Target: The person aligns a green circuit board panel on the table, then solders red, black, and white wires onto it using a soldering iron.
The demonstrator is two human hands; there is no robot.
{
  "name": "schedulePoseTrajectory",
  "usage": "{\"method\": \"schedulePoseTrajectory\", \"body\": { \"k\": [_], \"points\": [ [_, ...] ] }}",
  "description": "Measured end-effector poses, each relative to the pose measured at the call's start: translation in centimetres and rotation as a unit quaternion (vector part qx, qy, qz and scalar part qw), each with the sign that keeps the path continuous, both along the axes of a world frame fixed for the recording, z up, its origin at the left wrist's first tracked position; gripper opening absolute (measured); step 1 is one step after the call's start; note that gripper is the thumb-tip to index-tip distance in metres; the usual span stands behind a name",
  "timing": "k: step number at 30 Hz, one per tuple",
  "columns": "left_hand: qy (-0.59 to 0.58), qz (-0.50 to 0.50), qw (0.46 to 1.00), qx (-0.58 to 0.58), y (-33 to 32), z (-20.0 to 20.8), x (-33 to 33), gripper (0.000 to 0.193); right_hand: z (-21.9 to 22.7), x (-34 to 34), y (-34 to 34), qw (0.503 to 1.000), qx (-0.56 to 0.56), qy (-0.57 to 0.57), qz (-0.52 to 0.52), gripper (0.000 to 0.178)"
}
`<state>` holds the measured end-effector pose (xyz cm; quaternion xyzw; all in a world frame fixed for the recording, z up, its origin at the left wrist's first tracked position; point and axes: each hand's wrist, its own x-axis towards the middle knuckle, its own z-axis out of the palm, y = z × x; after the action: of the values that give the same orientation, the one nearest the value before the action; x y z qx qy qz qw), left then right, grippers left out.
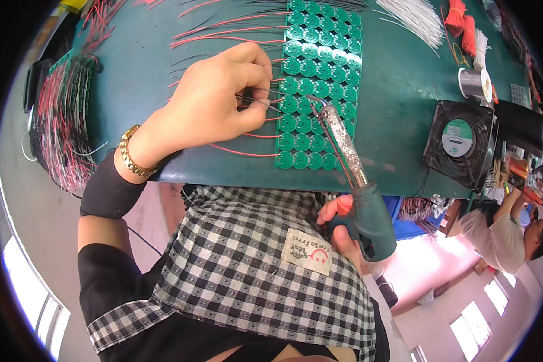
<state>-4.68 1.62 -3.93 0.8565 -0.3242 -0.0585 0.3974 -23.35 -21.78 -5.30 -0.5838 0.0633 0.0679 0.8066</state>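
Left hand (214,96), centre-left of frame: fingers pinched together on dark wire (275,92); right hand (342,236), lower centre, fingers wrapped round soldering iron (348,151), tip over green circuit-board panel (323,72), upper centre, on bench (398,142)

Room between circuit boards (323,71) and fan (460,142), soldering iron (359,176) over boards' corner

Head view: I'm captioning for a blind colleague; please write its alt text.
A person's left hand pinches dark wire beside a panel of round green circuit boards, while the right hand holds a soldering iron, its tip over the panel. Red wires run left from the panel across a green table; a black fan sits right.
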Motion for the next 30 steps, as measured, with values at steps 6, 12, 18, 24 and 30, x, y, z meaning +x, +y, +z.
{"method": "schedulePoseTrajectory", "body": {
  "k": [6, 12, 18, 24, 30],
  "points": [
    [-0.020, -0.010, 1.000, 0.009, -0.1, 0.0, 0.0, 0.012, -1.3, 0.1, -1.1, 0.991, -0.107, -0.049, 0.057, 0.052],
    [0.003, 0.061, 0.997, -0.040, -0.9, -0.2, 0.1, 0.010, -2.4, 0.5, 0.8, 0.998, 0.021, -0.066, -0.009, 0.050],
    [-0.024, 0.088, 0.996, -0.010, -1.6, -0.5, 0.2, 0.008, -1.6, 1.0, 1.5, 0.999, 0.042, -0.018, -0.027, 0.051],
    [-0.062, 0.073, 0.995, -0.021, -1.5, -0.9, 0.5, 0.008, -1.9, 0.8, 1.3, 0.998, 0.054, 0.012, -0.011, 0.045],
    [-0.070, 0.074, 0.994, -0.030, -1.4, -1.2, 0.6, 0.008, -1.8, 1.1, 1.1, 1.000, 0.000, 0.000, 0.013, 0.042]
  ]
}}
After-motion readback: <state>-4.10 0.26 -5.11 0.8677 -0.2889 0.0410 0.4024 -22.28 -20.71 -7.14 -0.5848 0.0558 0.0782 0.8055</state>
